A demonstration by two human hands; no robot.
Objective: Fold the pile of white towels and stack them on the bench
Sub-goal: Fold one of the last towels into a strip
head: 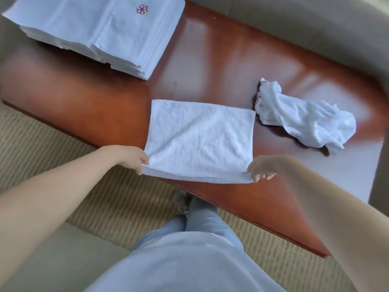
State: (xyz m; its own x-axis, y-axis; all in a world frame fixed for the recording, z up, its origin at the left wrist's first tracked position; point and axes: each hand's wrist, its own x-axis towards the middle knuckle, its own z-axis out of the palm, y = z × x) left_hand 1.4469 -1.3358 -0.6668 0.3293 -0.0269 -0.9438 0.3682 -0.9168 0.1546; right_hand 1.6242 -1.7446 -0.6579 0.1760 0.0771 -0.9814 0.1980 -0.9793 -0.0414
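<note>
A white towel (200,140) lies flat in the middle of the frame, on a shiny red-brown bench (94,98). Its near edge hangs a little past the bench's edge and looks doubled over, with one layer under the other.

The left hand (136,159) holds the towel's near left corner. Its fingers are curled and pinch the cloth. The right hand (261,167) holds the near right corner the same way, with its fingers bent around the edge. Both hands are closed on the towel, one at each corner, and the towel is pulled straight between them.

To the right of the flat towel, just beside its far right corner, a crumpled towel (305,119) lies in a soft heap on the bench. It is not folded.

In the upper left of the frame sits a tall stack of folded towels (101,34). The top one has a small red flower (142,9) stitched on it. The stack is well apart from the flat towel.

Below the bench there is a striped tan carpet (105,197). At the bottom of the frame are the person's light blue clothes (179,260) and one shoe (182,201) near the bench edge. A gray-green seat (294,24) runs along the upper right.
</note>
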